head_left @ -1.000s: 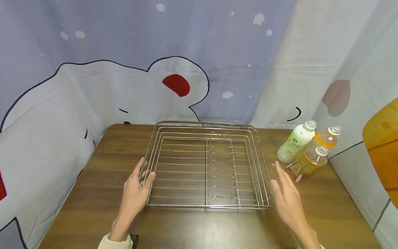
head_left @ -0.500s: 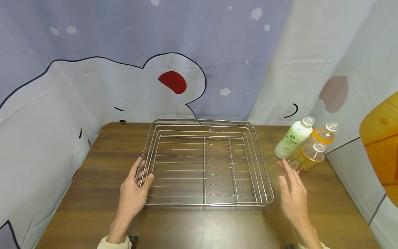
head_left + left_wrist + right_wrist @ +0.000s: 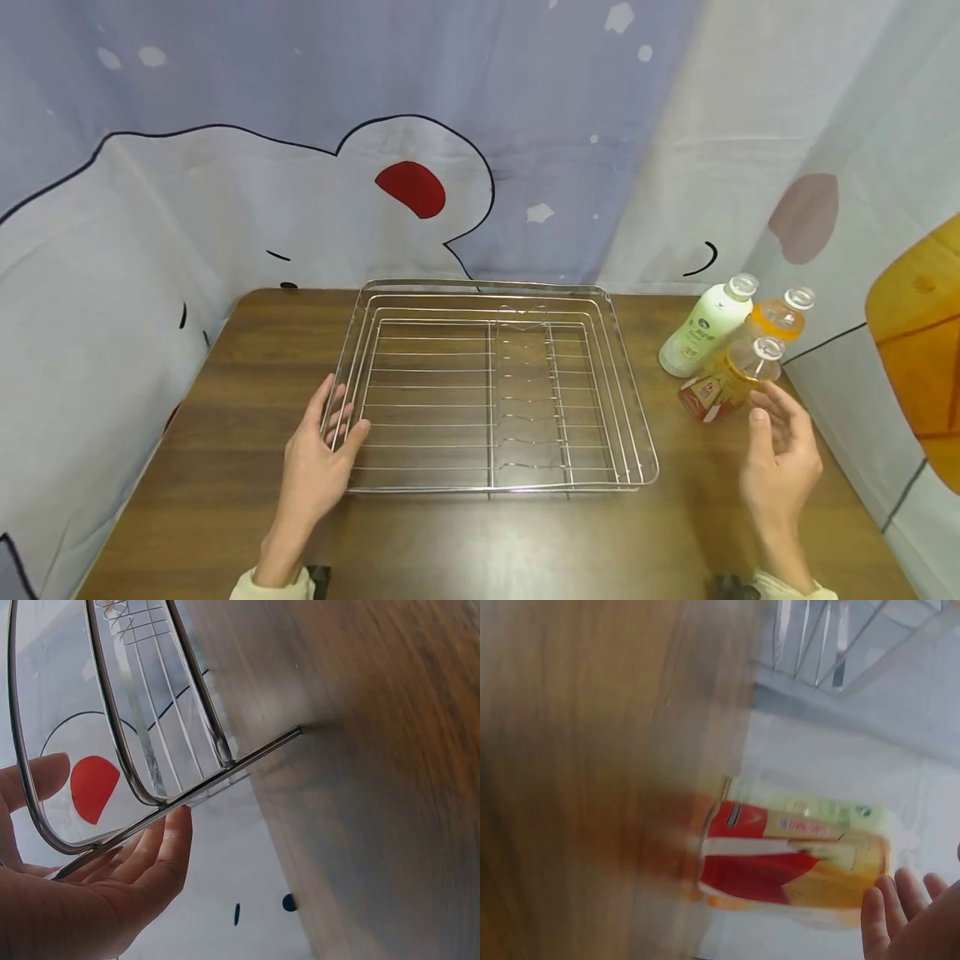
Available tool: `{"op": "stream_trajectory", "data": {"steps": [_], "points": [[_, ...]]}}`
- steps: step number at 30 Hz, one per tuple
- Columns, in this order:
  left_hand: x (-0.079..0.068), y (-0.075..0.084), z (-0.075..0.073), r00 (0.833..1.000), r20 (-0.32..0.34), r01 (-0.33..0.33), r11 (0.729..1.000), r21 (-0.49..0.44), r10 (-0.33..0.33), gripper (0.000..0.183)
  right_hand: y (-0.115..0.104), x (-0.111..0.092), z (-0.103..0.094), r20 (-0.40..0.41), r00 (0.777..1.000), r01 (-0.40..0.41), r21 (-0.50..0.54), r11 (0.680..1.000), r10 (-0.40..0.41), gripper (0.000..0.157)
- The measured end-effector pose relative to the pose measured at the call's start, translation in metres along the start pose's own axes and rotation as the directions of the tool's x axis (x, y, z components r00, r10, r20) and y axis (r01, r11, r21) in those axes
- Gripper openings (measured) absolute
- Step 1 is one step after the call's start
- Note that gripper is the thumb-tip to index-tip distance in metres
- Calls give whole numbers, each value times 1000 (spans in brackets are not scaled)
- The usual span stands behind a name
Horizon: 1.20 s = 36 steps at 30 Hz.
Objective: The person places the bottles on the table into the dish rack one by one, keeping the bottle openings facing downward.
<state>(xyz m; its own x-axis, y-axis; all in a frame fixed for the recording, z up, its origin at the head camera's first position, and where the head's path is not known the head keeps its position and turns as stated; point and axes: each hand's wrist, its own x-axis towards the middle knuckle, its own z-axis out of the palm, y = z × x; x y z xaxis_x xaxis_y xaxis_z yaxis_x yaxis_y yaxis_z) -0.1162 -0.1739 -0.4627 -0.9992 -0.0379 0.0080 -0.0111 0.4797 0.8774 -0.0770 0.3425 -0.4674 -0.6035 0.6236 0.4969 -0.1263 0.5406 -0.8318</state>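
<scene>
A metal wire dish rack [image 3: 487,392] stands on the wooden table, with a narrow column of wavy wires right of its middle. My left hand [image 3: 318,462] holds its left side, thumb inside the rim and fingers outside; the left wrist view shows fingertips [image 3: 177,825] against the side wire. At the right, my right hand [image 3: 780,467] has relaxed, slightly bent fingers and nothing in its palm. Its fingertips are right at the upper part of a bottle with a red and yellow label [image 3: 723,387], which the right wrist view shows blurred [image 3: 795,859].
Behind the labelled bottle stand a pale green bottle [image 3: 708,329] and an orange bottle [image 3: 780,317]. A printed curtain [image 3: 600,167] hangs along the table's back and sides. Bare wood [image 3: 487,550] lies in front of the rack.
My right hand has moved away from the rack's right side, rightward to the labelled bottle. The left hand stays on the rack, and the head view has shifted slightly.
</scene>
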Motion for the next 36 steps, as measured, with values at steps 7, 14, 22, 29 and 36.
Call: {"op": "stream_trajectory", "data": {"steps": [7,14,22,29,36], "points": [[0,1,0,1000,-16,15,1000,-1,-15,87,18,16,1,-118,969,-211,70,975,218,29],[0,0,0,1000,-13,18,1000,4,-18,87,28,24,9,-61,921,-382,54,923,385,58],[0,0,-1,999,-35,-2,1000,-2,2,85,37,31,22,19,882,-471,42,881,470,81],[2,0,0,1000,-28,-9,1000,0,9,86,42,30,31,39,878,-477,-5,879,476,89],[1,0,1,1000,-25,2,1000,13,-2,84,44,35,37,55,864,-497,-65,865,501,96]]}}
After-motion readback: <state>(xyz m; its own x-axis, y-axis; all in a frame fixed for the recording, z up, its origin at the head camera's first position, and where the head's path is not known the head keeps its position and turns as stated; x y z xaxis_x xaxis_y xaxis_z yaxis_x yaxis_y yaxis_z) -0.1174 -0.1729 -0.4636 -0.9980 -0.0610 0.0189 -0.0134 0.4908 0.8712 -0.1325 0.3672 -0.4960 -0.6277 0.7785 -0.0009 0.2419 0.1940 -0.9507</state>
